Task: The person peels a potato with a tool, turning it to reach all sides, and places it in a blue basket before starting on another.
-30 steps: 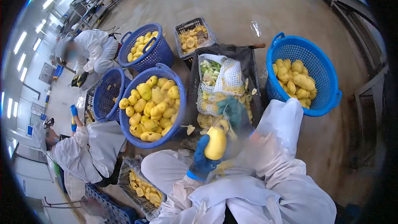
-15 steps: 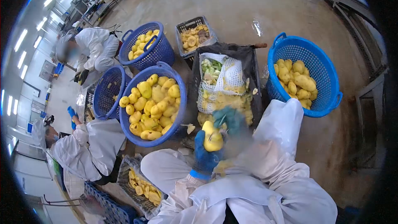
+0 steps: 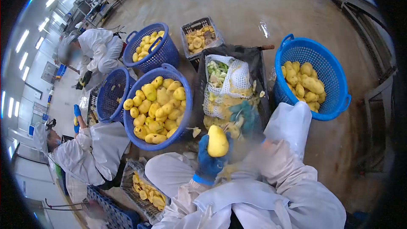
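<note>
My left hand [image 3: 210, 161], in a blue glove, is closed around the lower part of a smooth yellow mango [image 3: 218, 141], which it holds upright above my lap. Just beyond it, my right hand [image 3: 245, 116], in a green glove, is curled over the near end of a dark-lined crate [image 3: 263, 106]. A small pale thing shows at its fingers, too blurred to name. The two hands are apart. Inside the crate lie white mesh netting [image 3: 238, 77], green scraps [image 3: 216, 73] and wet yellowish peelings [image 3: 212, 121].
Blue baskets of yellow fruit stand left [image 3: 185, 116] and right [image 3: 335, 72], with another basket [image 3: 163, 55] farther back. Crates of yellow slices sit at the back [image 3: 219, 38] and lower left [image 3: 127, 186]. Two people in white [image 3: 91, 157] work at left.
My right hand has drawn away from the mango, moving right and slightly upward over the crate. The mango is turned more upright in my left hand, which stays nearly in place.
</note>
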`<action>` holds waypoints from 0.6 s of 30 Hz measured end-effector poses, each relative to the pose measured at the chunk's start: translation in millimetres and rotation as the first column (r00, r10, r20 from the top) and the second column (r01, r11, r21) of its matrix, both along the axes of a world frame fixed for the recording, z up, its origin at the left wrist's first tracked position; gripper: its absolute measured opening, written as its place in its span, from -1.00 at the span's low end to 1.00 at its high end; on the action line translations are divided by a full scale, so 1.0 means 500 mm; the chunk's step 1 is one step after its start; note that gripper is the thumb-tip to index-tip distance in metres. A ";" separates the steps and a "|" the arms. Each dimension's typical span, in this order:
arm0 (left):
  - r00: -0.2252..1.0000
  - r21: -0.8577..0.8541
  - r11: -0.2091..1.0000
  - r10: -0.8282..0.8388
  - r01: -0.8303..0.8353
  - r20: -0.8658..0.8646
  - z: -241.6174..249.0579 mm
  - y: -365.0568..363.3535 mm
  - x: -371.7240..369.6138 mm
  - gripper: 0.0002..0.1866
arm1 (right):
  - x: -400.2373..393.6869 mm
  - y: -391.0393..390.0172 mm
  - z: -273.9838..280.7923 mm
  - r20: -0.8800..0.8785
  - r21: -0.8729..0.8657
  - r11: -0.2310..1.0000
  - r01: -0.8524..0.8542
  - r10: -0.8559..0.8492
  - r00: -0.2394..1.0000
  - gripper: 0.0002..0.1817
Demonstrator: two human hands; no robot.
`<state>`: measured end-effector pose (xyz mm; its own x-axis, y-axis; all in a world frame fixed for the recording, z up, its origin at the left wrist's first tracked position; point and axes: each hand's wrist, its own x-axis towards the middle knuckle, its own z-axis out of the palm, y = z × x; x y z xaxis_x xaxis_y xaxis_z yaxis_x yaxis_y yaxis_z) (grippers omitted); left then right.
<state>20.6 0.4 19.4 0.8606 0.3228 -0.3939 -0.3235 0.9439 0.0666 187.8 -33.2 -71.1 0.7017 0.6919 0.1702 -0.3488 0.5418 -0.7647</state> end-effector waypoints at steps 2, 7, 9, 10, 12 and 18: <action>0.996 0.338 0.940 -0.017 0.048 -0.093 -0.036 -0.001 -0.001 -0.60 | -0.036 -0.031 0.061 0.485 -0.165 0.986 -0.029 0.107 0.868 -0.62; 0.986 0.279 0.960 0.023 0.024 -0.166 -0.013 0.000 -0.004 -0.62 | 0.039 -0.006 0.014 -0.128 -0.138 0.990 0.006 -0.024 0.992 -0.66; 0.974 0.475 0.879 0.069 0.042 -0.215 -0.025 -0.004 -0.008 -0.61 | -0.007 -0.021 0.055 -0.197 0.017 0.989 -0.145 0.145 0.970 -0.73; 0.945 0.818 0.562 0.183 0.126 -0.271 -0.044 -0.018 -0.004 -0.59 | -0.006 -0.020 0.053 0.226 -0.105 0.994 -0.034 0.057 0.973 -0.73; 0.952 0.648 0.749 0.080 0.139 -0.296 -0.076 -0.007 -0.006 -0.54 | 0.015 -0.013 0.043 0.423 -0.195 0.961 0.198 -0.100 0.901 -0.74; 0.945 0.789 0.585 0.113 0.185 -0.305 -0.002 -0.024 0.006 -0.41 | 0.023 -0.011 0.063 -0.068 -0.015 0.999 -0.039 0.038 0.997 -0.71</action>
<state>23.5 -11.4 18.7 0.7680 0.6023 -0.2179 -0.1133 0.4627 0.8793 199.1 -39.0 -39.8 0.6842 0.7207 0.1119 -0.4202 0.5150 -0.7471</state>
